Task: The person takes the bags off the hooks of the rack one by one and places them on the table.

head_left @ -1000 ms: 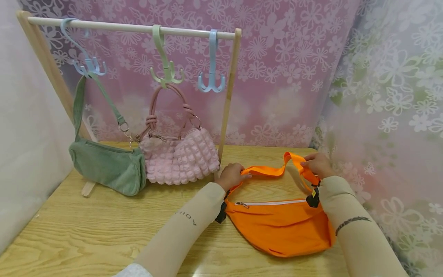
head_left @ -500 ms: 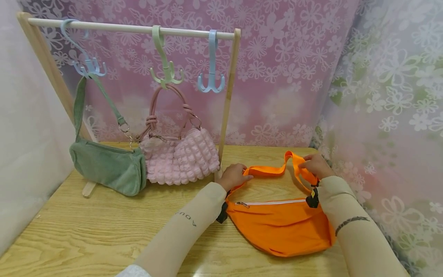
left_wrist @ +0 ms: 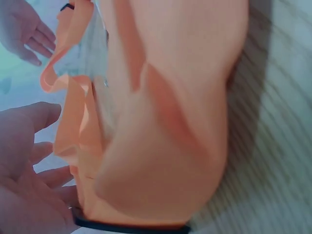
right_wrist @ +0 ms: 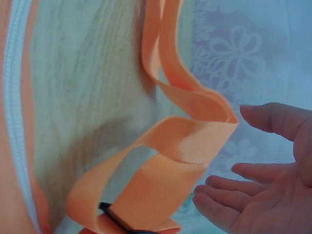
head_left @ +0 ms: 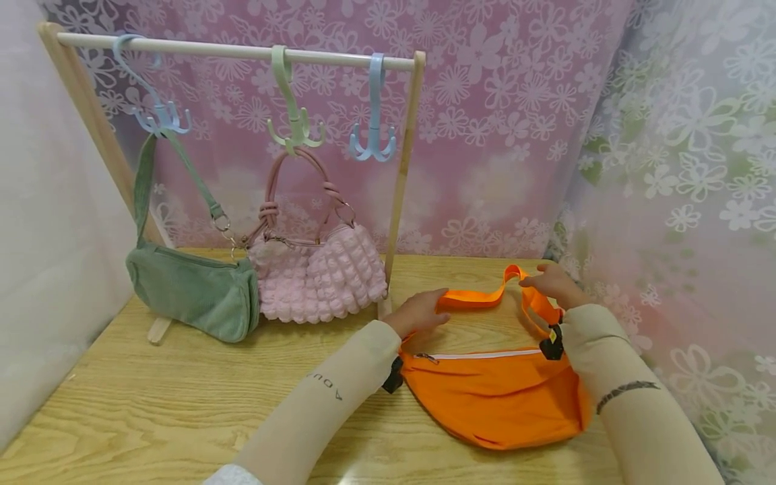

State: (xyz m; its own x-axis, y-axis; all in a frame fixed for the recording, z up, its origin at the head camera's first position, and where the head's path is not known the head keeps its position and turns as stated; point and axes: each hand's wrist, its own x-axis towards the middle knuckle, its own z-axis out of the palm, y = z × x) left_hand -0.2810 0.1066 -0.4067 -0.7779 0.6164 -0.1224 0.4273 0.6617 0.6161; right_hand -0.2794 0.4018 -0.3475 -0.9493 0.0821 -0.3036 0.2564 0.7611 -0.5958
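An orange waist bag (head_left: 491, 397) lies flat on the wooden table, its white zipper (head_left: 479, 354) along the top edge. Behind it the orange strap (head_left: 473, 298) arches up off the table. My left hand (head_left: 418, 313) is at the strap's left part; in the left wrist view its thumb and fingers are spread beside the webbing, not closed round it. On the other side, my right hand (head_left: 558, 286) is by the strap's right bend. The right wrist view has its fingers (right_wrist: 234, 192) apart from the strap. Black buckles (head_left: 552, 342) sit at the bag's ends.
A wooden rack with a white rod (head_left: 230, 49) stands at the left. A green bag (head_left: 190, 289) hangs from a blue hook (head_left: 162, 120), a pink bag (head_left: 321, 273) from a green hook (head_left: 297, 128). Another blue hook (head_left: 373, 135) carries nothing. Floral curtains (head_left: 485, 135) surround the table.
The fingers of both hands have loosened from the strap, the left shifting slightly right. The bag stays in place on the table; the whole view has shifted slightly.
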